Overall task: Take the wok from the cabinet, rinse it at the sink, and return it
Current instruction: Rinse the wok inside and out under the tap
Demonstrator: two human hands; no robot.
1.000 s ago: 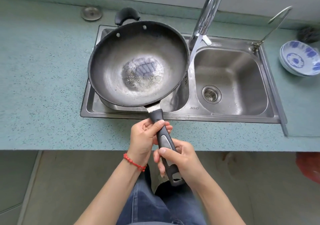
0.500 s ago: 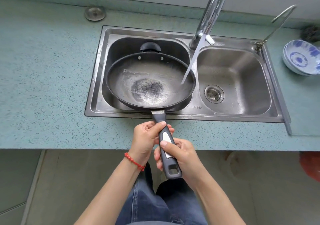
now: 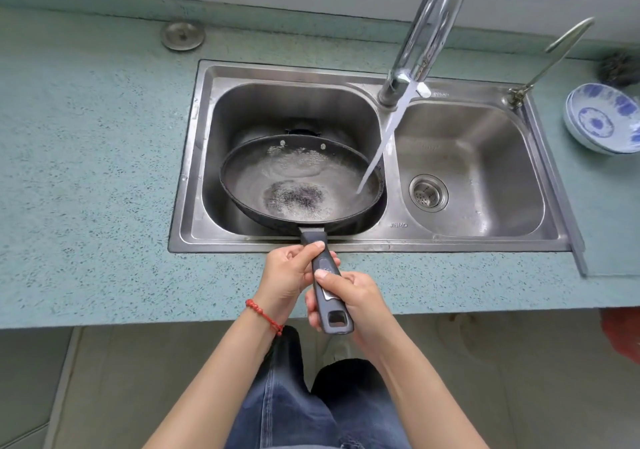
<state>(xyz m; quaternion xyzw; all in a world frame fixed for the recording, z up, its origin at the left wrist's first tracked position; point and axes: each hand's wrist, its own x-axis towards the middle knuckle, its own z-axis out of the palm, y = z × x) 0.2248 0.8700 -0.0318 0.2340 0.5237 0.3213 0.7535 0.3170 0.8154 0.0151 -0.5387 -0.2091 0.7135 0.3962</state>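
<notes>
The teal counter [image 3: 86, 178] framed a double steel sink [image 3: 460, 241]. The wok [image 3: 277, 185] sat low in the left basin, water from the faucet [image 3: 429, 26] striking its right side. The left hand [image 3: 287, 279] and right hand [image 3: 353, 296] both gripped its handle [image 3: 327, 291].

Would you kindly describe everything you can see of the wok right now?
The wok is a dark, round, shallow metal pan with a worn, speckled patch at its centre and two rivets on the far wall. It sits low in the sink's left basin, tilted slightly. A stream of tap water lands near its right rim, pooling inside. Its long dark handle reaches over the counter, gripped by the left hand and right hand.
</notes>
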